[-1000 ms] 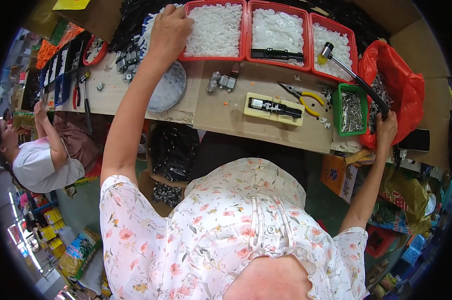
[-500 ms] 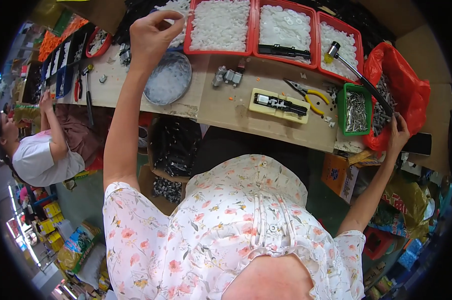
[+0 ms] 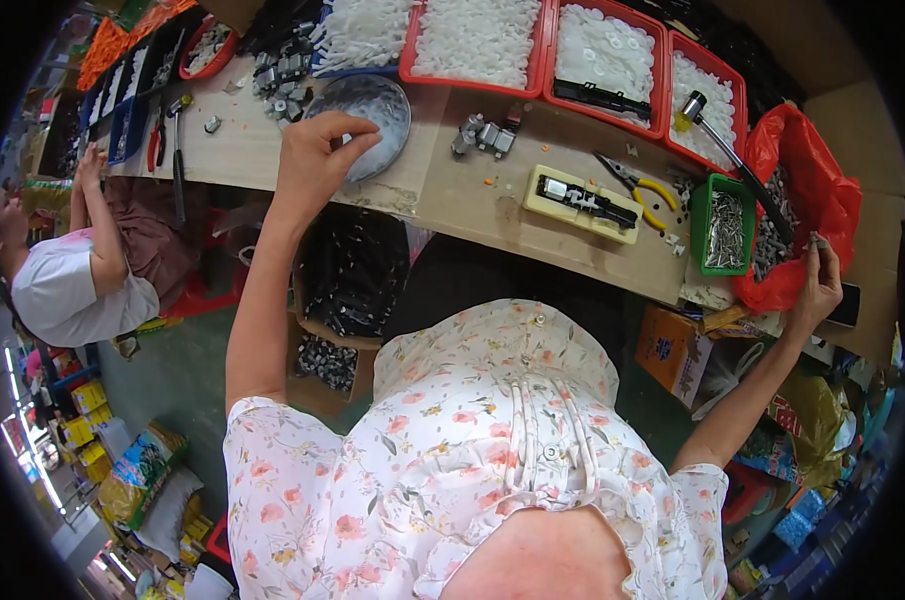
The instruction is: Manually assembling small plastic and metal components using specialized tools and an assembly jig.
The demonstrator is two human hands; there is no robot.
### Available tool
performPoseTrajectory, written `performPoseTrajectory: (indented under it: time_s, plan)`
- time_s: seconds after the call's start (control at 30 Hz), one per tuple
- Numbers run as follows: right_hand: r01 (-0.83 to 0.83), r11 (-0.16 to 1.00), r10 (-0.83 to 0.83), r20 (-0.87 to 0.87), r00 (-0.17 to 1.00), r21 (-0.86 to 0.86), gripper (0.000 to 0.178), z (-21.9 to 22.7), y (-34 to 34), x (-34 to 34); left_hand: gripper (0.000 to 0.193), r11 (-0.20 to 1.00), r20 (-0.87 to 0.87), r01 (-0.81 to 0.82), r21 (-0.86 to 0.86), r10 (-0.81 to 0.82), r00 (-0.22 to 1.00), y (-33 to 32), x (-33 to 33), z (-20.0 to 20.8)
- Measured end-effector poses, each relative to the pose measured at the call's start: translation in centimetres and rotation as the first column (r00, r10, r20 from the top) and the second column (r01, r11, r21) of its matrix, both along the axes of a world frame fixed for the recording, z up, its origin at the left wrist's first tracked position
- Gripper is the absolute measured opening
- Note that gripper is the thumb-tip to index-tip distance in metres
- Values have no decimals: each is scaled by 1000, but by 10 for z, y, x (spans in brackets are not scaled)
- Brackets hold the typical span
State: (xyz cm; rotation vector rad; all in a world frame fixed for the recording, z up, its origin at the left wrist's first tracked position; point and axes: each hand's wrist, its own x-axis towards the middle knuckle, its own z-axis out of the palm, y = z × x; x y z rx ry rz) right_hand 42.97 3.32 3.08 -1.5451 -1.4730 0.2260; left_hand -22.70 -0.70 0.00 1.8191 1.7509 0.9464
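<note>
The crinkled red plastic bag [image 3: 825, 170] of grey parts [image 3: 773, 248] sits right on the bench [image 3: 463, 195]; the right hand [image 3: 821, 280] bends upward at its near edge. The left hand [image 3: 323, 160] arches over a round, cloudy dish [image 3: 397, 112], fingers curled. Whether either grip closes on something, I cannot tell.

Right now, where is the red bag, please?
In the head view, the red bag sits at right, beside the green basket and the right hand.

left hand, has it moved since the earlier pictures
Yes, back toward the near side: earlier beyond the round dish, the left hand now appears over the dish's near left part.
</note>
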Motion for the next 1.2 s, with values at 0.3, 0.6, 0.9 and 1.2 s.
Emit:
performPoseTrajectory:
  time_s: [0.3,0.6,0.9,1.2]
  plan:
    - [-162,974,163,6,987,156,21,34,-27,-111,13,995,464,-93,39,65,883,-3,36,23]
    - [-664,720,653,-127,747,-201,23,7,-38,-270,15,995,816,71,-67,13,578,-5,124,9]
    - [-676,700,661,-147,735,-232,16,-1,-34,-272,15,968,857,241,-63,-72,511,-3,154,3]
    - [-783,535,642,-451,620,-316,17,-11,-26,-265,15,945,815,322,-58,-141,562,-4,158,-1]
